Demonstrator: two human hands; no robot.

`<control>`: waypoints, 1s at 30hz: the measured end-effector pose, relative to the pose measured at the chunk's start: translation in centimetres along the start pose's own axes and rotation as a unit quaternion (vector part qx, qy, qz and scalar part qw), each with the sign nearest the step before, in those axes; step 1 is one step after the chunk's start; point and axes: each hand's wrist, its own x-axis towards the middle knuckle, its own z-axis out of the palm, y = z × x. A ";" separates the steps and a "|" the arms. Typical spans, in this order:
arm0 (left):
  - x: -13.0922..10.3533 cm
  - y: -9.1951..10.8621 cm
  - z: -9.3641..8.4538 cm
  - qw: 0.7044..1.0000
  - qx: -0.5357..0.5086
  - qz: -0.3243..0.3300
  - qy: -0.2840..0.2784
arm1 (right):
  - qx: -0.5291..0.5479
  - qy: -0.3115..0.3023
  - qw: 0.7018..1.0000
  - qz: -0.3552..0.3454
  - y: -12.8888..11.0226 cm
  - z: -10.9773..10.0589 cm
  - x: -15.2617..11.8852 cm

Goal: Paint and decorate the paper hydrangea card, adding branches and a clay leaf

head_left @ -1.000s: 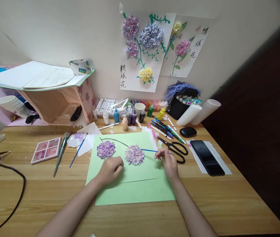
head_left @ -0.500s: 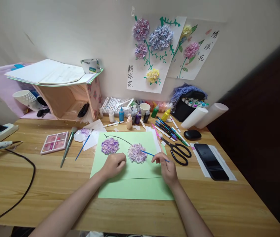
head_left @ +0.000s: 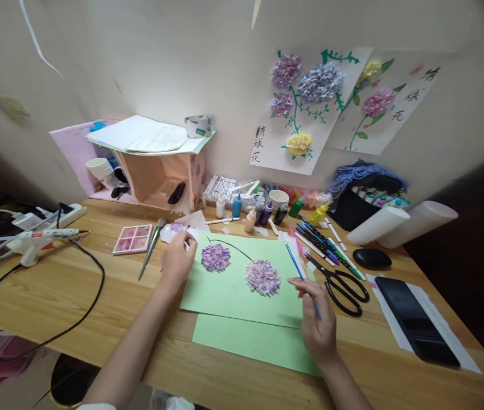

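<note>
My right hand (head_left: 319,324) grips a thin blue paintbrush (head_left: 294,257), its tip pointing up and away, over the right side of a green sheet (head_left: 242,307). On that sheet are a purple ruffled flower (head_left: 215,258) and a paler lilac one (head_left: 263,278), joined by a dark curved line. My left hand (head_left: 177,262) is closed at the sheet's left edge, beside the paint palette (head_left: 169,232). Something whitish shows at its fingertips, but I cannot make out what they hold. A second green sheet (head_left: 254,344) lies underneath.
Black scissors (head_left: 347,290), several pens (head_left: 323,242) and a phone (head_left: 417,319) lie to the right. Paint bottles (head_left: 265,213) line the back. Leftward are a makeup-like pink palette (head_left: 133,239), a large brush (head_left: 152,247) and a glue gun (head_left: 39,242) with a looping cord.
My left hand has moved from beside the purple flower leftward to the paint palette. The paintbrush in my right hand has lifted off the lilac flower and turned upward. The view has swung left.
</note>
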 end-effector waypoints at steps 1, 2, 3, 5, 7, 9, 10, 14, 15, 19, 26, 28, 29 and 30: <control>0.5 -1.3 -1.1 0.999 0.020 -0.041 0.020 | -0.006 -0.031 0.999 -0.012 -1.3 1.0 0.2; 0.8 -2.6 -2.0 0.996 0.035 -0.073 0.026 | -0.010 -0.072 0.997 -0.025 -2.6 2.3 0.5; 0.9 -3.7 -2.6 0.994 0.046 -0.094 0.019 | -0.012 -0.106 0.994 -0.034 -4.0 3.9 0.8; 0.5 -5.5 -3.0 0.991 0.058 -0.118 -0.015 | -0.007 -0.177 0.983 -0.048 -6.7 7.9 1.3; -0.1 -6.5 -2.6 0.988 0.065 -0.130 -0.047 | -0.010 -0.218 0.975 -0.040 -8.8 12.5 1.5; -0.6 -7.0 -2.0 0.987 0.066 -0.131 -0.066 | -0.025 -0.220 0.975 -0.012 -10.1 16.9 1.4; -0.8 -7.2 -1.8 0.987 0.064 -0.130 -0.073 | -0.035 -0.219 0.975 0.002 -10.4 18.8 1.2; -0.8 -7.7 -1.7 0.988 0.045 -0.116 -0.089 | -0.099 -0.199 0.974 0.051 -10.7 23.7 0.5; -0.7 -7.9 -1.8 0.988 0.040 -0.114 -0.091 | -0.114 -0.195 0.972 0.061 -10.6 24.4 0.5; -0.4 -8.5 -2.1 0.989 0.029 -0.114 -0.094 | -0.140 -0.181 0.970 0.080 -10.1 26.0 0.7; 0.4 -8.3 -2.9 0.986 0.040 -0.124 -0.100 | -0.136 -0.202 0.967 0.070 -11.5 23.6 1.4; 0.1 -7.6 -3.4 0.987 0.049 -0.128 -0.089 | -0.090 -0.212 0.971 0.056 -11.7 20.1 1.5; -0.3 -7.1 -3.7 0.987 0.053 -0.130 -0.082 | -0.067 -0.207 0.974 0.058 -11.2 17.9 1.5; -0.8 -6.7 -3.8 0.987 0.054 -0.128 -0.075 | -0.052 -0.184 0.979 0.075 -10.4 15.4 1.3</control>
